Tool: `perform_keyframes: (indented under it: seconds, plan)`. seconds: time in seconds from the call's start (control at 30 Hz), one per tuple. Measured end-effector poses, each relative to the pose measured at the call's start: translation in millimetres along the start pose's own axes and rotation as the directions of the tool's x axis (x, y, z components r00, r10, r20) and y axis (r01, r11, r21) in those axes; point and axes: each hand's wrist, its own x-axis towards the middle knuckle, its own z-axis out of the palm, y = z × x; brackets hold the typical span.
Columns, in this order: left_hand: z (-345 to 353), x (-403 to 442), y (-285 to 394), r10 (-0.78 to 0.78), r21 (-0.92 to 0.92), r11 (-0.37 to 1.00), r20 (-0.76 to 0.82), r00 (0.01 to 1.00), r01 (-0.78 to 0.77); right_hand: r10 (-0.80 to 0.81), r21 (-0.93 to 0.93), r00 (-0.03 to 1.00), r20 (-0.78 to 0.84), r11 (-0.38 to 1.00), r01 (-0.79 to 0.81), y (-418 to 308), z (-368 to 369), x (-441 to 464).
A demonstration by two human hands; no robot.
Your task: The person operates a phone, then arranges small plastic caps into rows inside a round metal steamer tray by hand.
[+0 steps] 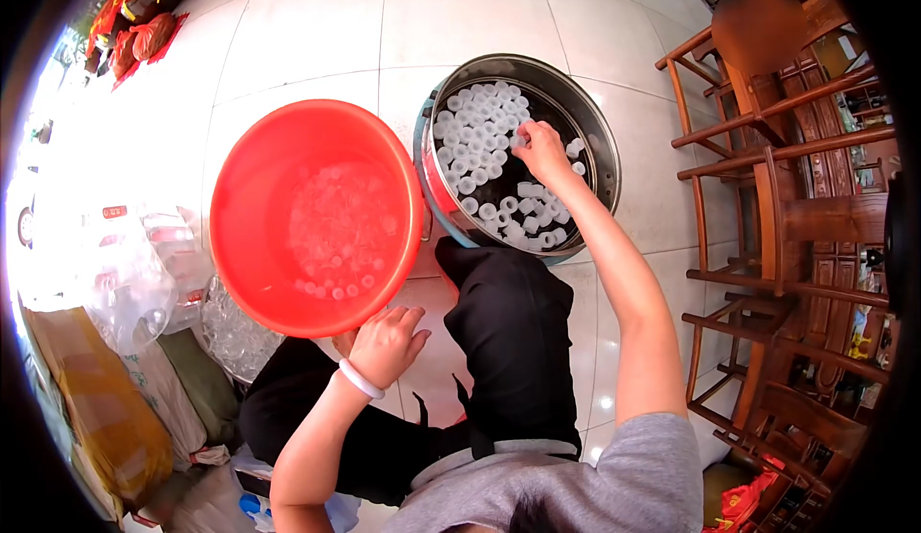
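Observation:
My right hand (544,154) reaches into a round metal pan (600,125), its thumb and fingertips pinched on a small white ring-shaped piece (519,141). Many such translucent white pieces (470,140) stand packed along the pan's left side, hollows facing up. A looser heap (532,216) lies at the near side, some pieces tipped over. To the left is a large red basin (249,207) with more of these pieces (336,288) at the bottom, seemingly in liquid. Just below the basin's near rim, my left hand (389,346) has its fingers loosely stretched and holds nothing.
Wooden chairs (758,202) line the right side. At the left are clear plastic bags (129,284), a bowl-like container (235,331) of clear plastic items and wrapped bundles (106,399). Pots with red cloth (149,39) stand at the far left on the tiled floor (460,10).

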Motion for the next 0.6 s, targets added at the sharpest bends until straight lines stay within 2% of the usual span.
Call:
perform_keyframes:
  seconds: [0.27,0.33,0.37,0.4,0.47,0.53,0.57,0.6]
  plan:
    - [0,1,1,-0.001,-0.027,1.000,-0.002,1.000,0.001,0.039,0.019,0.999,0.008,0.999,-0.040,3,-2,-4]
    - [2,0,-1,0.006,-0.032,0.999,-0.017,1.000,-0.007,0.059,0.194,0.998,0.024,0.979,-0.063,-2,-5,-6]
    - [2,0,-2,0.004,-0.032,0.999,-0.015,1.000,-0.005,0.047,0.172,0.999,-0.007,0.984,-0.045,1,-9,-5]
    - [2,-1,-2,0.001,-0.035,0.999,-0.012,1.000,-0.002,-0.041,0.046,0.996,-0.083,0.998,0.045,20,-7,0]
    - [1,-1,-2,-0.006,-0.039,0.999,-0.011,1.000,0.006,0.023,-0.035,0.994,-0.103,0.999,-0.027,36,-24,3]
    - [0,0,-1,-0.005,-0.030,1.000,-0.001,1.000,0.005,0.168,-0.280,0.975,-0.146,0.938,-0.204,37,-45,-1]
    - [0,0,0,-0.003,-0.032,0.999,-0.002,1.000,0.003,0.222,-0.367,0.969,-0.109,0.897,-0.247,52,-49,0]
    - [0,0,1,-0.001,-0.025,1.000,-0.006,1.000,0.001,0.374,-0.384,0.927,-0.021,0.853,-0.353,64,-49,6]
